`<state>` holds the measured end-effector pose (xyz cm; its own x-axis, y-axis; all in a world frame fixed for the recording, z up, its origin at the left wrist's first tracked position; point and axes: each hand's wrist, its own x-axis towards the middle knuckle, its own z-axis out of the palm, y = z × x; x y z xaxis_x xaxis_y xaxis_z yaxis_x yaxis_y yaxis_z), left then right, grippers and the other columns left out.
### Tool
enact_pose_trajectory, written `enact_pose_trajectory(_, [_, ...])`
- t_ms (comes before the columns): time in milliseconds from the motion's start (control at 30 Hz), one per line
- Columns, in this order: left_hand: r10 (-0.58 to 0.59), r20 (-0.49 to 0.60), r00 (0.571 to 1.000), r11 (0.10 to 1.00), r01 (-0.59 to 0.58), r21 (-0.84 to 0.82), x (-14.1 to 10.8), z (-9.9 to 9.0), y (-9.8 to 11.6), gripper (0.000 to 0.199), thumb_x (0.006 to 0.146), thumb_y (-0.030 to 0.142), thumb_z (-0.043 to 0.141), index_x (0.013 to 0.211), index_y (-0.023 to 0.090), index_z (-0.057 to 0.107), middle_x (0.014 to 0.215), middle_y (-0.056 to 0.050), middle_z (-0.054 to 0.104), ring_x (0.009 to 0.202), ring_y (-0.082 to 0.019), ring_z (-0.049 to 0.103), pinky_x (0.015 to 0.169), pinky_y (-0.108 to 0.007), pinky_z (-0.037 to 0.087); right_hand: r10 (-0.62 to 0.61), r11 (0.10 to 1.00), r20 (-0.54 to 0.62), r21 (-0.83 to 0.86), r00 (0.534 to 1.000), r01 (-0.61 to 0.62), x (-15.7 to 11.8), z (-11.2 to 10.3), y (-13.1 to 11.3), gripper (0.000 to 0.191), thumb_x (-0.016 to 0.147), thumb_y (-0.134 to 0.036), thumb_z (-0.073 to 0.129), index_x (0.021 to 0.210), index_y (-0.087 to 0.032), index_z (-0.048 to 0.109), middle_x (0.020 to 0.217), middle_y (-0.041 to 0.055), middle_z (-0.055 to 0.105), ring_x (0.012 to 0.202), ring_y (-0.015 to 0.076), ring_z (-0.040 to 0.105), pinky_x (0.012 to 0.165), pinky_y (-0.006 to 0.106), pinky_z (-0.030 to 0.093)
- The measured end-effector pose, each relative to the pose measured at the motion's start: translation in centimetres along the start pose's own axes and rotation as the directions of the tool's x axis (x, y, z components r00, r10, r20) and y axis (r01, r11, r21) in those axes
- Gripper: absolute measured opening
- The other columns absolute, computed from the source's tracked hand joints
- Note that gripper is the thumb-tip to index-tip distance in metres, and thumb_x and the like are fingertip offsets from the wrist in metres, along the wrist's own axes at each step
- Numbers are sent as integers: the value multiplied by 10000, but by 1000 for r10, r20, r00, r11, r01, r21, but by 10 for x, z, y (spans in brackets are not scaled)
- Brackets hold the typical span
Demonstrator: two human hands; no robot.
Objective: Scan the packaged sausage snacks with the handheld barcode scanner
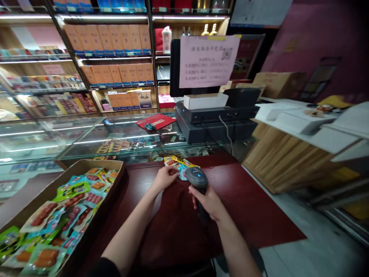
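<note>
My right hand [209, 202] is wrapped round the grip of a dark handheld barcode scanner [197, 177], a small blue light glowing on its top. The scanner is held above the table, its head towards several small snack packets. My left hand [166, 177] has its fingers curled at the left edge of a light blue snack packet [182, 172], which it appears to pinch. Part of that packet is hidden behind the scanner. Yellow snack packets [188, 163] lie just beyond it on the dark red tabletop [242, 207].
A cardboard box [122, 169] full of sealed snack packets stands at the left. Behind the table are a glass display counter [86, 142], a red mouse mat [157, 122] and a monitor [175, 69] with a pink notice. A wood-fronted white counter [268, 157] stands right.
</note>
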<state>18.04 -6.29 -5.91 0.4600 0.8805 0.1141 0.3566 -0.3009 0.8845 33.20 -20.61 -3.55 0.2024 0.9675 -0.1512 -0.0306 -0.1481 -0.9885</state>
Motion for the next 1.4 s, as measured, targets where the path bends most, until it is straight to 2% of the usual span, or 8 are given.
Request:
enact_pose_trajectory(133, [133, 94, 987, 930, -157, 334, 19, 40, 9, 367, 714, 262, 732, 1070, 179, 706, 1059, -113, 687, 996, -263, 617, 908, -360, 457, 17, 1000, -75, 1, 997, -17, -8, -34, 7, 372, 757, -518, 702, 730, -160, 605, 491, -27, 562, 387, 112, 514, 403, 233, 420])
enact_pose_trajectory(300, [102, 196, 975, 750, -205, 629, 24, 71, 20, 567, 678, 378, 787, 1189, 169, 660, 1177, -162, 597, 1134, -333, 514, 980, -411, 402, 18, 1000, -132, 0, 991, -18, -19, -61, 9, 374, 762, -510, 708, 731, -155, 596, 497, -24, 568, 393, 109, 517, 405, 224, 418])
enact_pose_trajectory(567, [124, 201, 972, 667, -231, 708, 2, 81, 24, 342, 793, 338, 690, 1077, 148, 667, 1102, -144, 589, 1095, -295, 534, 979, -383, 406, 3, 999, -161, 32, 987, 2, -27, -70, 16, 371, 767, -501, 707, 743, -148, 595, 489, -31, 559, 393, 104, 512, 402, 218, 420])
enact_pose_trajectory(733, [106, 146, 984, 769, -174, 615, -16, 80, 21, 280, 779, 114, 602, 1051, 159, 652, 1240, -130, 561, 1056, -223, 591, 933, -301, 436, 1, 1000, -109, 1, 994, -1, -23, -57, 14, 370, 763, -500, 700, 747, -148, 587, 486, -31, 562, 382, 102, 511, 400, 215, 413])
enact_pose_trajectory(900, [96, -55, 994, 934, -71, 350, -13, 46, 8, 261, 773, 157, 628, 1015, 179, 724, 1014, -87, 669, 913, -201, 630, 857, -289, 464, -14, 999, -65, -54, 998, 10, -22, -40, 9, 347, 778, -483, 677, 734, -154, 575, 481, -32, 561, 384, 103, 517, 407, 212, 407])
enact_pose_trajectory(1067, [-136, -206, 969, 989, 145, 30, -4, -14, -15, 271, 710, 272, 720, 955, 157, 736, 816, -66, 717, 772, -226, 658, 730, -317, 491, -15, 997, 13, -75, 1000, 16, -18, -10, 4, 340, 783, -486, 664, 753, -162, 564, 487, -43, 552, 380, 99, 502, 397, 214, 404])
enact_pose_trajectory(1233, [-260, -234, 937, 838, 99, -537, -12, -67, -28, 453, 553, 346, 851, 914, 144, 668, 786, -30, 708, 693, -182, 660, 655, -304, 540, -28, 994, 126, -104, 992, 42, -11, 28, -2, 328, 782, -470, 673, 758, -171, 540, 490, -48, 547, 389, 97, 498, 400, 214, 410])
enact_pose_trajectory(1400, [-280, -229, 932, 747, 62, -662, -28, -115, -23, 510, 507, 391, 891, 876, 119, 668, 823, -54, 717, 736, -177, 675, 691, -317, 573, -1, 994, 215, -111, 977, 26, -3, 69, -12, 306, 760, -446, 686, 796, -195, 514, 496, -58, 551, 374, 102, 497, 382, 218, 410])
